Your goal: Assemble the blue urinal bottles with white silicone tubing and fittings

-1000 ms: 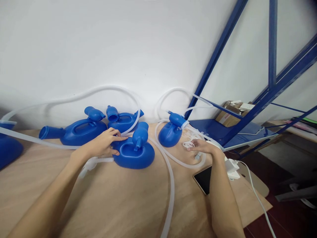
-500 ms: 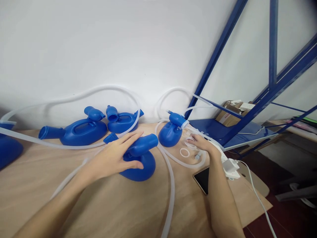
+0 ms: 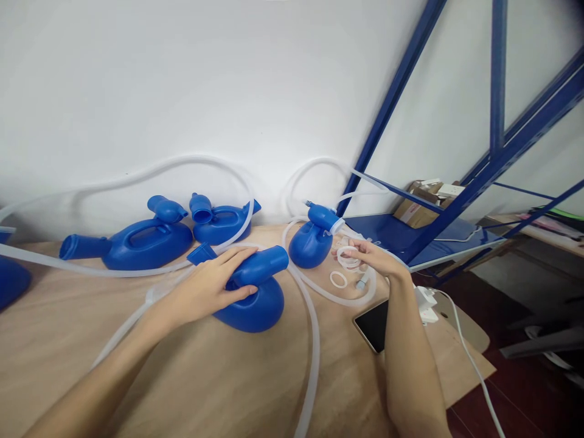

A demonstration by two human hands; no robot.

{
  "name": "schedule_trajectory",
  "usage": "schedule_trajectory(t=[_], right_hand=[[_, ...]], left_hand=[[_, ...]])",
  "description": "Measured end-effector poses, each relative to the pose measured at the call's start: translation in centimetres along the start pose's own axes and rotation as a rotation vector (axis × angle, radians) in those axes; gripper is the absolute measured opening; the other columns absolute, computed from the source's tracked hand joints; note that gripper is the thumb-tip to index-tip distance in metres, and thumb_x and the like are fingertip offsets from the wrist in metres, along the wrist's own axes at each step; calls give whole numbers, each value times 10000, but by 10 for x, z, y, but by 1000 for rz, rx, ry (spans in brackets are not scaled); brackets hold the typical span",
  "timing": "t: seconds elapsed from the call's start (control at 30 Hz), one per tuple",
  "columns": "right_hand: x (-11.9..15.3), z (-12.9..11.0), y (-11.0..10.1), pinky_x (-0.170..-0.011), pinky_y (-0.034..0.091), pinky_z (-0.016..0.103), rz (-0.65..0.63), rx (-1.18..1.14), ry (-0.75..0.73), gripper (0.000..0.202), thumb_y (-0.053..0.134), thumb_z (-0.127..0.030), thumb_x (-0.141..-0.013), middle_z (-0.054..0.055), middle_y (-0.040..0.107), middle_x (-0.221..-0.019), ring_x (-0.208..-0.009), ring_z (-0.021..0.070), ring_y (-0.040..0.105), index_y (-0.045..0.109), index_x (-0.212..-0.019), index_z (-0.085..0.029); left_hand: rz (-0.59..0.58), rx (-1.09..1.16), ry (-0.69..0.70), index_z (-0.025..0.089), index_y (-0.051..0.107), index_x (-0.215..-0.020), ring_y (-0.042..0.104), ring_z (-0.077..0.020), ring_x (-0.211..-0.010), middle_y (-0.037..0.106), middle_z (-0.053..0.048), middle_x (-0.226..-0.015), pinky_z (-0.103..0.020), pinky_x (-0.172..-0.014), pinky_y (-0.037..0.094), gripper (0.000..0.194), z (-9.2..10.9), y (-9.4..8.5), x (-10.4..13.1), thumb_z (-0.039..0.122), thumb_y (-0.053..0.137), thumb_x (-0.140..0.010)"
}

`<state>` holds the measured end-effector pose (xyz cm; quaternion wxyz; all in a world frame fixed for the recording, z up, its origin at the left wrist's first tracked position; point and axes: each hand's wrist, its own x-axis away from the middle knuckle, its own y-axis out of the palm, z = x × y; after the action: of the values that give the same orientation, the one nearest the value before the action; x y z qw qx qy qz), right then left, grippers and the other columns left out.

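Note:
My left hand point(image 3: 212, 283) lies over a blue plastic bottle point(image 3: 260, 307), fingers and thumb wrapped around its upper part below the wide spout. At the right, my right hand point(image 3: 367, 257) pinches a white ring point(image 3: 347, 256) between thumb and fingers. Another white ring point(image 3: 338, 280) lies flat on the brown paper just below it. A second blue bottle point(image 3: 311, 244) with a white-rimmed neck stands left of my right hand, and a clear tube point(image 3: 313, 340) runs down between my arms.
More blue bottles point(image 3: 146, 243) stand along the wall at left with a looping tube point(image 3: 196, 159). A phone point(image 3: 373, 325) lies beside my right forearm. Right of it are a white charger point(image 3: 425, 298) with a cable and a blue metal rack point(image 3: 396, 91) holding a cardboard box point(image 3: 416, 210).
My right hand has lifted a ring off the table a little. My left thumb has closed in on the bottle. The view has shifted slightly.

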<state>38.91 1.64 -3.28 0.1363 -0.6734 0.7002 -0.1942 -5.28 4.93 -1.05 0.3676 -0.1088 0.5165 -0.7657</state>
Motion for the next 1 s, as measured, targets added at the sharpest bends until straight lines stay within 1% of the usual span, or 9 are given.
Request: schedule_trajectory(t=[0.07, 0.13, 0.27, 0.4, 0.5, 0.63, 0.8, 0.9, 1.0], right_hand=[[5, -21, 7, -792, 574, 381, -17, -91, -73, 549, 781, -740, -762, 121, 787, -1003, -926, 276, 734, 666, -862, -213], [6, -43, 25, -790, 557, 374, 6, -100, -154, 460, 722, -684, -846, 90, 777, -957, -900, 268, 730, 659, -873, -229], [2, -72, 87, -743, 496, 329, 113, 159, -332, 294, 678, -492, -918, -29, 635, -757, -735, 189, 604, 546, -816, -250], [0, -77, 138, -658, 506, 310, -37, -14, -324, 198, 603, -433, -993, -52, 649, -816, -682, 174, 618, 540, -1094, -275], [-4, -73, 153, -583, 526, 285, -100, -245, -266, 261, 597, -430, -981, -32, 638, -868, -714, 172, 631, 603, -1199, -288], [-12, -66, 168, -575, 522, 296, -127, -442, -239, 350, 667, -590, -934, -23, 604, -827, -673, 163, 593, 694, -1068, -268], [-17, -63, 199, -751, 538, 325, 59, -629, -189, 640, 534, -862, -897, 4, 686, -866, -799, 196, 653, 691, -1037, -257], [-17, -65, 208, -840, 552, 338, 42, -840, -131, 683, 586, -899, -830, 32, 751, -963, -945, 234, 700, 704, -986, -244], [-16, -66, 208, -848, 554, 352, -20, -893, -98, 648, 653, -850, -814, 42, 775, -969, -949, 249, 715, 739, -1013, -239]], left_hand=[[-19, 3, 11, 311, 439, -1564, 609, -325, -1396, 499, -61, -1653, -427, -1103, 540, 651, 1, -1, -1, 564, 613, -990], [-32, 21, 39, 327, 451, -1543, 627, -303, -1373, 511, -45, -1635, -401, -1085, 549, 613, 3, -3, -1, 520, 622, -987], [-31, 42, 75, 302, 493, -1490, 662, -293, -1316, 605, -61, -1543, -394, -1091, 537, 572, 7, -6, -2, 432, 651, -956], [-25, 30, 65, 294, 500, -1496, 727, -304, -1199, 691, -67, -1446, -394, -1023, 566, 586, 9, -8, -2, 414, 646, -940], [-26, 20, 56, 301, 501, -1490, 739, -295, -1165, 710, -58, -1413, -372, -991, 573, 580, 9, -8, 0, 411, 655, -942], [-3, 19, 61, 288, 500, -1469, 726, -302, -1193, 706, -69, -1400, -379, -1010, 564, 562, 8, -4, 0, 399, 658, -941], [17, 13, 82, 284, 497, -1458, 717, -295, -1204, 688, -72, -1420, -386, -1024, 560, 560, 8, 1, -1, 374, 662, -931], [2, 5, 88, 284, 499, -1449, 713, -301, -1218, 671, -71, -1458, -399, -1028, 566, 559, 7, 1, -2, 374, 660, -921], [-7, 13, 114, 260, 501, -1437, 696, -313, -1257, 636, -100, -1511, -429, -1068, 554, 560, 3, 2, -2, 391, 667, -918]])
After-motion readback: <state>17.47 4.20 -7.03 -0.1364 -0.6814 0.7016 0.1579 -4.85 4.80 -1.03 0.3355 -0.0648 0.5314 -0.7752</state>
